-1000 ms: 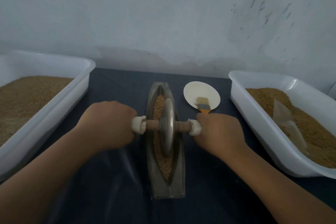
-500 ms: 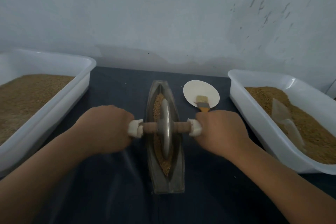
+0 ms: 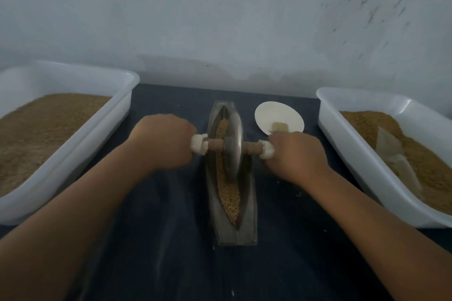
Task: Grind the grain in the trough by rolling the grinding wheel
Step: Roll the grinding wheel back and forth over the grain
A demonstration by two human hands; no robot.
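Gripping both handle ends, grinding wheel (image 3: 233, 146) standing in the trough (image 3: 238, 237).
The left hand (image 3: 163, 144) and right hand (image 3: 296, 156) each curl tight round a white-wrapped axle end; the wheel stands upright in the trough's far half, grain (image 3: 230, 198) beneath it. Grain-filled, the left tub (image 3: 73, 154) and right tub (image 3: 354, 154) flank the trough. Right knuckles hide part of the brush (image 3: 280, 127) on the plate (image 3: 274, 112) behind.

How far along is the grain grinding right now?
Done: the trough is loaded with grain and the grinding wheel sits in it. In hand: the left hand and right hand grip the wheel's handle ends, the wheel standing in the trough's far half. Left: grain at the near end looks coarse, so more rolling seems needed.
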